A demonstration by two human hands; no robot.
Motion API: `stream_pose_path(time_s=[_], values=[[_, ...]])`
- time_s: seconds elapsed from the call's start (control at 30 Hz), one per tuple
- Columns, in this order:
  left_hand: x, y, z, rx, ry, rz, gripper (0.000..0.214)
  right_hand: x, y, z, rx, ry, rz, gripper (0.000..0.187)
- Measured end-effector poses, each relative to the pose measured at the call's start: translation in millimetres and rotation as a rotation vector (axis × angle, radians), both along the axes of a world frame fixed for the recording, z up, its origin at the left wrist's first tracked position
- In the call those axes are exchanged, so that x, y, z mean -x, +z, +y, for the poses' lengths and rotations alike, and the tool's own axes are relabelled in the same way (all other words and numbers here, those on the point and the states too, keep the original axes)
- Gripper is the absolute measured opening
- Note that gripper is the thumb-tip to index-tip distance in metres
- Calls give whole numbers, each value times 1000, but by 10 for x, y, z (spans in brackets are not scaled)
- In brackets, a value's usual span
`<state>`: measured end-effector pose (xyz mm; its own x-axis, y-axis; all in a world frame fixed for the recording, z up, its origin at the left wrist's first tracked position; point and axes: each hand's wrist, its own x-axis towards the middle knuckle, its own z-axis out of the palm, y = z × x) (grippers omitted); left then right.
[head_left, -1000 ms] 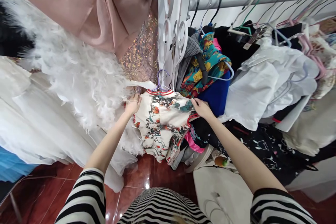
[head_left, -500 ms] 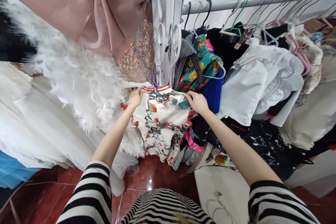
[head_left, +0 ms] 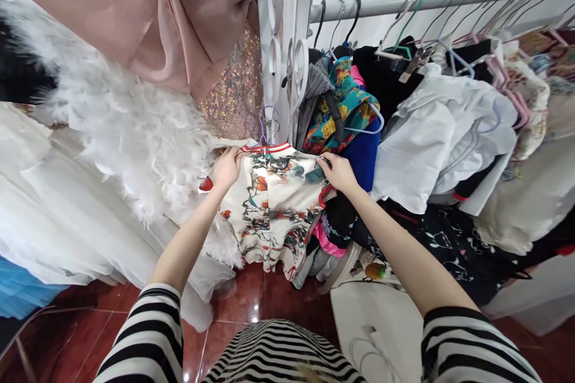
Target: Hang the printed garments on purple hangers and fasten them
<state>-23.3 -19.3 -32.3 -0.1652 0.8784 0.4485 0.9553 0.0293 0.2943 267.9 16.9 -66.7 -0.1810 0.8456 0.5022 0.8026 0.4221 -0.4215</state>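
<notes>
A white top [head_left: 287, 191] printed with birds and branches, trimmed in red at the neckband, hangs spread out in front of me. Its left shoulder is pinched in my left hand [head_left: 228, 167], and my right hand [head_left: 339, 172] grips the opposite shoulder. Above the neckband rises the hook of a purple hanger [head_left: 262, 122]; the rest of that hanger is mostly hidden by the cloth. White feathery fabric [head_left: 148, 143] lies close beside my left hand. Just beyond my right hand is a blue garment [head_left: 363, 158].
At right, a grey rail [head_left: 404, 5] carries several garments on hangers, including a white shirt [head_left: 413, 131]. A pink satin dress [head_left: 135, 18] hangs upper left. White scrolled metal posts [head_left: 275, 42] stand between. Below right is a white chair-like seat [head_left: 377, 323] over red floor tiles [head_left: 242, 299].
My left hand has shifted slightly left, stretching the top a little wider and flatter. My right hand keeps its grip in nearly the same place.
</notes>
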Motion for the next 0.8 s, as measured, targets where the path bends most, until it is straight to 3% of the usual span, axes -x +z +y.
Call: stream_pose_path(time_s=[0.27, 0.43, 0.63, 0.8], values=[[87, 70, 126, 13, 7, -43, 26, 118, 174, 129, -16, -60, 17, 26], [173, 15, 38, 40, -45, -92, 23, 125, 79, 185, -62, -14, 19, 23], [254, -210, -161, 235, -367, -226, 22, 57, -230, 83, 68, 7, -63, 18], [300, -272, -209, 258, -533, -374, 30, 78, -383, 112, 77, 30, -110, 21]])
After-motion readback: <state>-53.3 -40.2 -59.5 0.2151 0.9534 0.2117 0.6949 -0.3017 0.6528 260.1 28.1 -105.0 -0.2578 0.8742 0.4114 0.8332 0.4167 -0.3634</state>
